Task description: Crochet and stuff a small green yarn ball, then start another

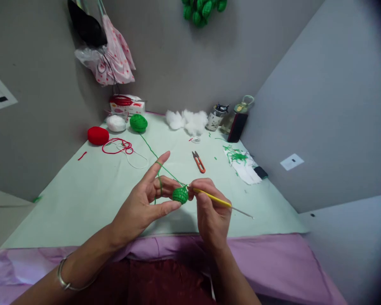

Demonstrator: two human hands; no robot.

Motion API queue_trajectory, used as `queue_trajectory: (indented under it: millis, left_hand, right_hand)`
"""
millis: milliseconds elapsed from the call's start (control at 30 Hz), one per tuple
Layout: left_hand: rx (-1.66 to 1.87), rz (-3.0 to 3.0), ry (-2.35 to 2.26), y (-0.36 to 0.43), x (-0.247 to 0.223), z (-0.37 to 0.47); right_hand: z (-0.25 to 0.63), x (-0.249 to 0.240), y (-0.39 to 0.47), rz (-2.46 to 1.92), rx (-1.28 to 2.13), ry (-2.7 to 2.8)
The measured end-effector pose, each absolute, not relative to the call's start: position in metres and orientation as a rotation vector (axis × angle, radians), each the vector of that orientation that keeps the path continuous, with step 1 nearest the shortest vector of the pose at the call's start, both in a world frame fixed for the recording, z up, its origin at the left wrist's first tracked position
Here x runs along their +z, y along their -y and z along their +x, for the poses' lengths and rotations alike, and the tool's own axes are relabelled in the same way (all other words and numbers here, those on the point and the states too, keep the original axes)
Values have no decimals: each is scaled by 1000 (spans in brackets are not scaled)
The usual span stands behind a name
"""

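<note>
Between the thumb and fingers of my left hand [142, 199] sits a small, rounded green crochet piece [180, 195]. Green yarn [150, 149] wraps the raised index finger and runs back to a green yarn ball [139, 123]. My right hand [212, 207] grips a crochet hook [214, 198] with a yellow handle, held like a pen. The hook's tip meets the top of the piece, where the working yarn arrives; the loop there is too small to make out.
Orange thread snips [199, 162] lie beyond my hands. Red [98, 135] and white [116, 123] yarn balls are at left. White stuffing [190, 121], a jar [215, 117], a bottle [241, 111] and a phone [237, 127] stand behind. Green scraps [237, 156] lie on white paper [249, 173].
</note>
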State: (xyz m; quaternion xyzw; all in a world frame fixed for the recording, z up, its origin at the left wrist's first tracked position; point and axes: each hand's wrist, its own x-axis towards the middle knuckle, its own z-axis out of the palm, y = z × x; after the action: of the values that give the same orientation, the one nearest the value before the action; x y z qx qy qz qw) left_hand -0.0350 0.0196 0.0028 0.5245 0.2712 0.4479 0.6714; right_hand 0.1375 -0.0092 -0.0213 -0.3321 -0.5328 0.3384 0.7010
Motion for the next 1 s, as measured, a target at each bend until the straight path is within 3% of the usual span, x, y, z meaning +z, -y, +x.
queue_trajectory:
  millis: [333,633,833,1000]
  left_hand:
    - [1054,1223,-679,-21,1,-34]
    - [1088,1442,-705,-20,-3,-33]
    - [1069,1473,-724,-21,-4,-34]
    - [1060,1458,-690,-23,-4,-37]
  right_hand:
    - [137,-24,10,-731,798,1158]
    - [136,-19,3,-623,1107,1005]
    - [140,-24,7,-836,949,1119]
    - [141,-26,6,-740,936,1184]
